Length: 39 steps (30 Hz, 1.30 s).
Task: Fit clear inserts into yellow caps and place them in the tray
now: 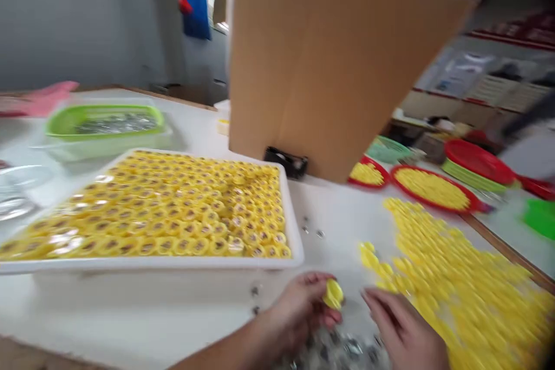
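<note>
My left hand [297,309] pinches a small round yellow plastic piece [333,293] by its edge, above the white table. To the right of it, apart from the piece, is my right hand [410,332]. Its thumb and fingertips are pressed together; whatever may be between them is too small or blurred to make out. Below and between both hands lies a pile of small shiny metal parts [353,348], partly hidden by the hands. A wide spread of loose yellow pieces [468,283] covers the table just beyond and right of my right hand.
On the left stands a white tray [182,264] packed with yellow round pieces with dark centres. Behind it is a green basket [65,127] of metal parts. A cardboard panel [329,75] rises at the back, by a black tape dispenser [286,162]. Red plates [470,199] hold yellow pieces.
</note>
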Available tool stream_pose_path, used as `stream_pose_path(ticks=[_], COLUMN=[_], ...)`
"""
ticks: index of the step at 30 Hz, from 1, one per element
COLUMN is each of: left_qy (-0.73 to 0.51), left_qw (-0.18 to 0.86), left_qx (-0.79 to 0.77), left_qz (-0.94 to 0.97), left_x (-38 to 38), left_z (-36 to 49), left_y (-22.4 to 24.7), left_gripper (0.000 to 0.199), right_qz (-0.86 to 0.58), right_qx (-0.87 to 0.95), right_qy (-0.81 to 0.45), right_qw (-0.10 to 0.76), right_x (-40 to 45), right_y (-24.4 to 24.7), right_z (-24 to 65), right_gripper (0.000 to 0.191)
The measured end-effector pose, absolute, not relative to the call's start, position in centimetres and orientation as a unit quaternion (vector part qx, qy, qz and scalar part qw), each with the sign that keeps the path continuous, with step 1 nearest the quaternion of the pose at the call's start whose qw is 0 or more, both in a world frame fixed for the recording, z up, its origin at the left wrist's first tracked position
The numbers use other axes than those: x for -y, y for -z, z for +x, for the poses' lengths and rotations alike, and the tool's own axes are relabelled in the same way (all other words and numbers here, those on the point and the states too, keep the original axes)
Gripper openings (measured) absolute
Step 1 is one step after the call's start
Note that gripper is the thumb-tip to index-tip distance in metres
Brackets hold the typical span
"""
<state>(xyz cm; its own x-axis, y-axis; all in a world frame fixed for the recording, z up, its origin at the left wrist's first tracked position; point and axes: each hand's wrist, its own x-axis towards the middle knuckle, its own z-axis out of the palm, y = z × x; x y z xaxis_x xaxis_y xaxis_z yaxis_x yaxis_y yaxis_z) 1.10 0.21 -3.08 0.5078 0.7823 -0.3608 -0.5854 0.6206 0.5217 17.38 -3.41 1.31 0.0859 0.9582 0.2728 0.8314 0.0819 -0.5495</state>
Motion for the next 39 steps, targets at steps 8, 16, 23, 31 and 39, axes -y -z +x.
stream_pose_path(ticks=[8,16,23,31,39], left_qy=[-0.396,-0.375,-0.335,-0.321,-0.315], left_qw=[0.854,0.847,0.86,0.88,0.881], left_qx=[-0.284,-0.311,-0.298,-0.263,-0.244], left_qz=[0.182,0.212,0.243,0.231,0.255], left_x=[-0.1,0.1,0.6,0.3,0.3], left_z=[0.5,0.4,0.4,-0.3,-0.3], left_y=[2.7,2.2,1.9,1.7,1.8], left_gripper=[0.027,0.025,0.021,0.028,0.025], right_qz=[-0.536,-0.489,-0.496,-0.494,-0.483], right_qx=[0.78,0.824,0.81,0.759,0.772], right_qy=[0.002,-0.069,-0.187,-0.26,-0.243], right_qw=[0.323,0.277,0.251,0.336,0.334], right_x=[2.9,4.7,4.2,3.1,3.2], right_y=[0.0,-0.7,-3.3,-2.8,-2.8], right_z=[14.1,15.0,16.2,17.4,17.4], right_gripper=[0.033,0.043,0.029,0.028,0.026])
